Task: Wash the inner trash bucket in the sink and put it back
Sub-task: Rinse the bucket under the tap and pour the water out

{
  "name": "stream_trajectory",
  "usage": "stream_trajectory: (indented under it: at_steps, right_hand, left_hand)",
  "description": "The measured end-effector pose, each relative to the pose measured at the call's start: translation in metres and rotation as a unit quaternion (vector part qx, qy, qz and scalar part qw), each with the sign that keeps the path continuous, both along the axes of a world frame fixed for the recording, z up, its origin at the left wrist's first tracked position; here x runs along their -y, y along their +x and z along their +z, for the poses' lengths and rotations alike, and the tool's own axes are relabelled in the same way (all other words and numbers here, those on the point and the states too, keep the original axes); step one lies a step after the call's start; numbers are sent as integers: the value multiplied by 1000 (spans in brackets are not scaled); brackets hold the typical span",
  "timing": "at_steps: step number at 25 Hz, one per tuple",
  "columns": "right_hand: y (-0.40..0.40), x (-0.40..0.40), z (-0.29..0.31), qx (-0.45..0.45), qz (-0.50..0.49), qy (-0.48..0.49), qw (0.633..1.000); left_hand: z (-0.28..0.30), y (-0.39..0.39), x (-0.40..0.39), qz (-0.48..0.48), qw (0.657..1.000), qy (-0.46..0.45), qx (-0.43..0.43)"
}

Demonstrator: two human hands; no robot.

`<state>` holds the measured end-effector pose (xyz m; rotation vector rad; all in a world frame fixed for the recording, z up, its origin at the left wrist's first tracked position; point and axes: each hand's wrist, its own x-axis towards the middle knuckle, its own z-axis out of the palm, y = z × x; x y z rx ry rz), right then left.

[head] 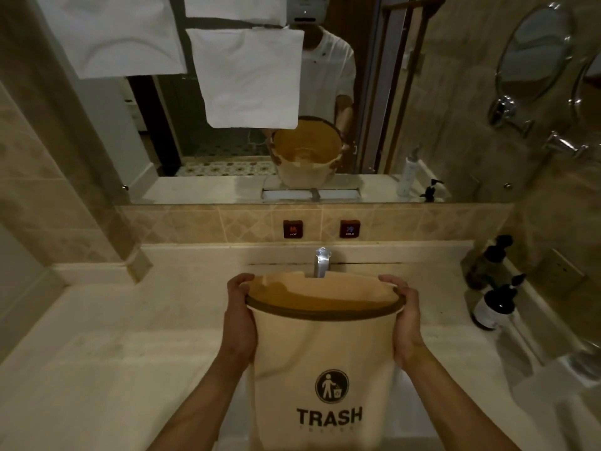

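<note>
Sink hidden behind two-handed trash bucket (322,346)

Count: 1 trash bucket (325,362), cream with a brown rim, held by 2 hands: left hand (240,323), right hand (406,323), one on each side of it. 1 faucet (322,263) just behind the bucket. 2 wall buttons above the faucet: hot button (293,229), cold button (350,229). 2 dark pump bottles right of the bucket on the table (113,336): far bottle (491,262), near bottle (497,304). 1 big mirror (374,92) above the buttons, 1 round mirror (533,50) right of it. 2 white towels: left towel (110,34), right towel (250,79).
</note>
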<state>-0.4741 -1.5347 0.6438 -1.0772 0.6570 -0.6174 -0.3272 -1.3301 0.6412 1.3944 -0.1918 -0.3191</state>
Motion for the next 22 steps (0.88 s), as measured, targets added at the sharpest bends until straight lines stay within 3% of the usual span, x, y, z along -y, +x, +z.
stream_trajectory:
  at_steps: [4,7,11,15,18,22]
  right_hand:
    - [3,2,16,27,-24,-38,999]
    - [-7,14,18,33,-48,-50,997]
    - [1,4,19,-12,-9,-16,1000]
    - [11,-3,36,9,-13,-68,998]
    - [1,11,40,27,-34,-53,998]
    - [-2,3,33,-7,10,0,1000]
  left_hand:
    - [13,12,11,-7,999,-44,25]
    - [13,1,25,-21,999,-24,33]
    - [9,3,12,-2,1000,-19,-10]
    - [19,24,12,14,998,-57,5]
    - [25,12,28,-6,999,-43,8]
    - [12,3,18,5,999,-18,-40]
